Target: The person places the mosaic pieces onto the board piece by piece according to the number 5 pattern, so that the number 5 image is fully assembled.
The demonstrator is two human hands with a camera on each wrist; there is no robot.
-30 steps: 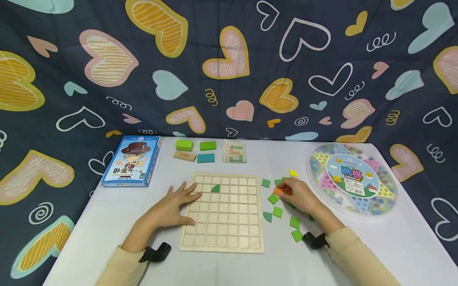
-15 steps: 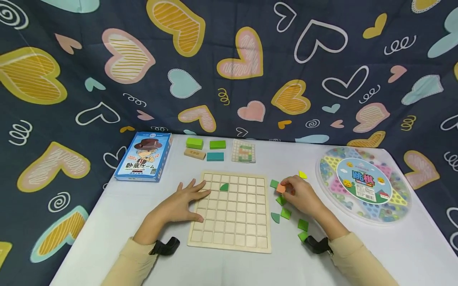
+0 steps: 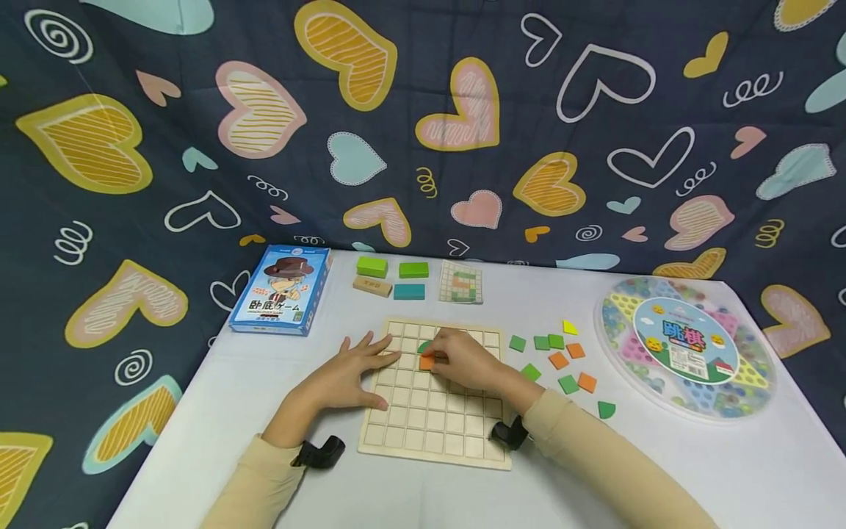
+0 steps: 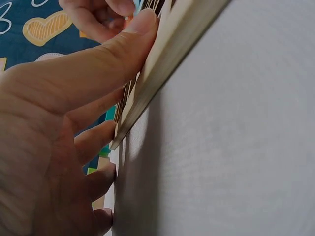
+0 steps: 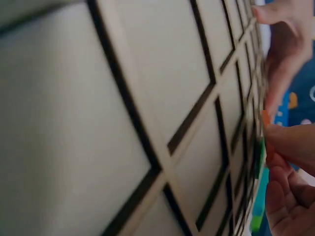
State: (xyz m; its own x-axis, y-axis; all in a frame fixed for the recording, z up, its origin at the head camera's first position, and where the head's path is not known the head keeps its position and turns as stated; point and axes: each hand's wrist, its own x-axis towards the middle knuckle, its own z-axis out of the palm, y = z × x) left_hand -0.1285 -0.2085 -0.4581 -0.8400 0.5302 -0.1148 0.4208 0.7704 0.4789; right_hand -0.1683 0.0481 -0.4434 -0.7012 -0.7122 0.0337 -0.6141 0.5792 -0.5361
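Observation:
My right hand [image 3: 465,360] pinches an orange square tile [image 3: 426,364] between thumb and fingers over the upper left part of a pale wooden grid board [image 3: 432,441]. Just behind that tile, a green quarter-circle piece [image 3: 424,346] lies in a square, partly covered by the fingers. In the right wrist view the orange tile [image 5: 266,120] shows edge-on at the fingertips, close to the grid. My left hand [image 3: 344,378] rests at the board's left edge, fingers spread; the left wrist view has its thumb [image 4: 140,24] on the board's rim [image 4: 162,69].
Loose green, orange and yellow pieces [image 3: 558,360] lie right of the board, near a round Chinese checkers case [image 3: 687,345]. Behind the board are a pattern card [image 3: 460,283], green blocks [image 3: 413,270], a teal block [image 3: 410,292] and a wooden block [image 3: 372,286]. A blue game box [image 3: 280,290] lies back left.
My right hand has carried the orange tile leftward from the loose pieces to the board, uncovering those pieces. The left hand keeps its place at the board's edge. The head view has shifted slightly.

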